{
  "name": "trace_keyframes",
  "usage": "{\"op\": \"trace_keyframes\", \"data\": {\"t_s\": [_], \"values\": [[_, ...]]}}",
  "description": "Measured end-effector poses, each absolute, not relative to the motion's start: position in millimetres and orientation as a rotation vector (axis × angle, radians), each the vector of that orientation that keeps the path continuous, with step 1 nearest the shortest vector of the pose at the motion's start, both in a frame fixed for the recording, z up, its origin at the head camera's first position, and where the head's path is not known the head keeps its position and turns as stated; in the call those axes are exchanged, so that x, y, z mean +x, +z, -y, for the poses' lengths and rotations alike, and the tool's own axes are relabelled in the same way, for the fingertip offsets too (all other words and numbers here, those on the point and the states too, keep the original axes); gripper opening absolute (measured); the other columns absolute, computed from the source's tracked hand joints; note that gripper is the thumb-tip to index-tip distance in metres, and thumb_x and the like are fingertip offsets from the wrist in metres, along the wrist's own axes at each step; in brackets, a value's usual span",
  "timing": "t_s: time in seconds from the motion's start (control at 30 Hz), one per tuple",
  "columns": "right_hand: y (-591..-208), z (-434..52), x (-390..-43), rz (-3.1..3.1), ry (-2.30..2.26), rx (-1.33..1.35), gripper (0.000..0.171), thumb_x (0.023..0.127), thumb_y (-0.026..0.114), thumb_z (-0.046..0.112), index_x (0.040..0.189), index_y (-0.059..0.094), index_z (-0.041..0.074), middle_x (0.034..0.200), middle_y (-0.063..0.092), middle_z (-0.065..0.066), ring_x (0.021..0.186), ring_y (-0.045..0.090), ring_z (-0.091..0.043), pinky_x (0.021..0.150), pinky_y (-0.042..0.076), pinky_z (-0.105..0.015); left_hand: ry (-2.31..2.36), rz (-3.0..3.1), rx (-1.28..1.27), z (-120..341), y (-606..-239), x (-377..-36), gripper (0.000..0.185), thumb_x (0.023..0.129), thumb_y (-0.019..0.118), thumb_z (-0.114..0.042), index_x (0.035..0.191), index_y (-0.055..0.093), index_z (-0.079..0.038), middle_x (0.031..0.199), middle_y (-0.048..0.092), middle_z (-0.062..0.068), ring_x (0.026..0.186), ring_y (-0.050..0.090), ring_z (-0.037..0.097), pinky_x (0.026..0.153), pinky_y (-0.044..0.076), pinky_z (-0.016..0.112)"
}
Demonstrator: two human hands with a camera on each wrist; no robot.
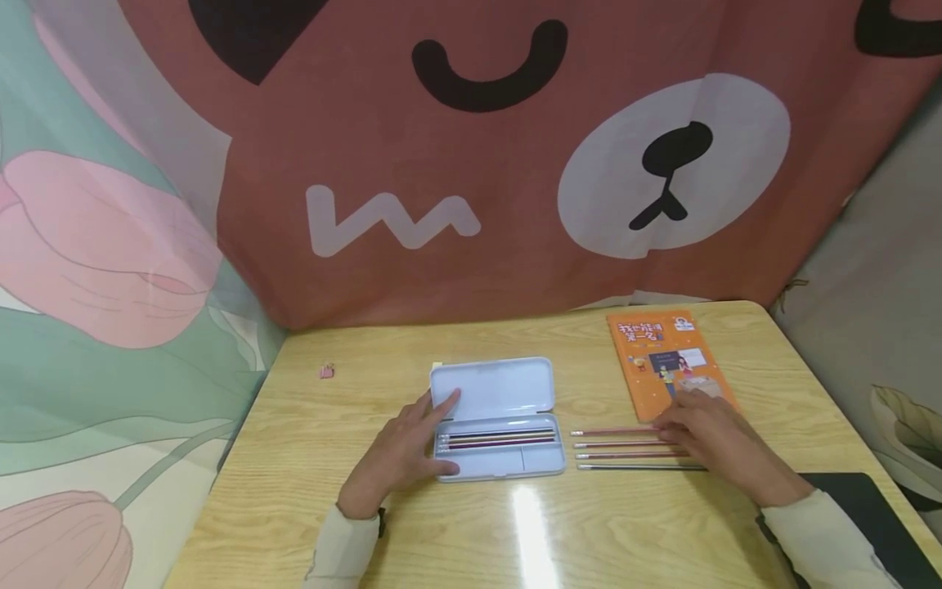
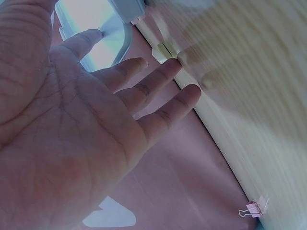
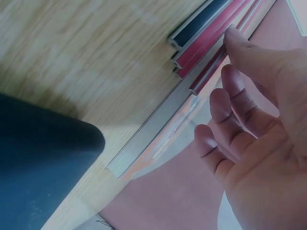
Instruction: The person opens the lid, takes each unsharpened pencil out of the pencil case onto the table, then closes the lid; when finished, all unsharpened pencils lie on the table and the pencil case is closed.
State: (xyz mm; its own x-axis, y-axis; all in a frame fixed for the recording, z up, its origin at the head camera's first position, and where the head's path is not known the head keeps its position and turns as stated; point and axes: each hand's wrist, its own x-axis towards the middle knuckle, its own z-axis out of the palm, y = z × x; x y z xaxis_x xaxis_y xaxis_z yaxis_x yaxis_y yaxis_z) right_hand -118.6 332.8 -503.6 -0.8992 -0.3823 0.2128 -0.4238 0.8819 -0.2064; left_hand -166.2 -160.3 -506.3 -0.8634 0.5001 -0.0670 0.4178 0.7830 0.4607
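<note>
Left fingers: those of the left hand (image 1: 403, 455) lie straight and spread, gripping nothing; the fingertips (image 1: 449, 400) touch the left edge of the raised lid, and the thumb rests at the front left corner of the tray.
Pencil case (image 1: 500, 384): pale, hinged open near the middle of the wooden table (image 1: 309, 491), with a few pencils inside (image 1: 496, 439) lying lengthways.
Right fingers: those of the right hand (image 1: 712, 444) are loosely bent over the row of pencils; from the wrist view the forefinger tip (image 3: 233, 36) seems to touch one, though no closed grip shows.
Loose pencils (image 1: 625, 449): four side by side, parallel, just right of the case, their right ends under the hand.
Orange booklet (image 1: 666, 356): flat, just behind the hand.
Dark pad (image 1: 876, 511): at the table's near right corner.
Pink binder clip (image 1: 327, 371): alone, well left of the case.
</note>
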Motion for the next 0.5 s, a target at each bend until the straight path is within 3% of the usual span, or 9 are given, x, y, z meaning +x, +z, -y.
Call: {"op": "trace_keyframes", "data": {"t_s": [0.23,0.5], "values": [[-507.6,-335.8,-119.7,2.847,0.386,0.676,0.024,0.082,0.098,0.01,0.099,0.085,0.022,0.095,0.069,0.014,0.089,0.067,-0.011,0.074,0.059,-0.033,0.656,-2.788,0.709,160.6,-506.5,-166.7,0.113,0.086,0.096,-0.041,0.176,0.03,-0.029,0.181,0.026,0.021,0.156,0.043,0.046,0.124,0.041,0.065],[-503.6,-333.5,-121.7,2.816,0.364,0.672,0.022,0.086,0.095,0.013,0.1,0.084,0.025,0.095,0.071,0.016,0.089,0.066,-0.012,0.074,0.055,-0.035,0.668,-2.781,0.712,160.5,-505.1,-166.3,0.112,0.086,0.096,-0.041,0.176,0.03,-0.028,0.181,0.026,0.021,0.157,0.042,0.046,0.123,0.041,0.066]]}}
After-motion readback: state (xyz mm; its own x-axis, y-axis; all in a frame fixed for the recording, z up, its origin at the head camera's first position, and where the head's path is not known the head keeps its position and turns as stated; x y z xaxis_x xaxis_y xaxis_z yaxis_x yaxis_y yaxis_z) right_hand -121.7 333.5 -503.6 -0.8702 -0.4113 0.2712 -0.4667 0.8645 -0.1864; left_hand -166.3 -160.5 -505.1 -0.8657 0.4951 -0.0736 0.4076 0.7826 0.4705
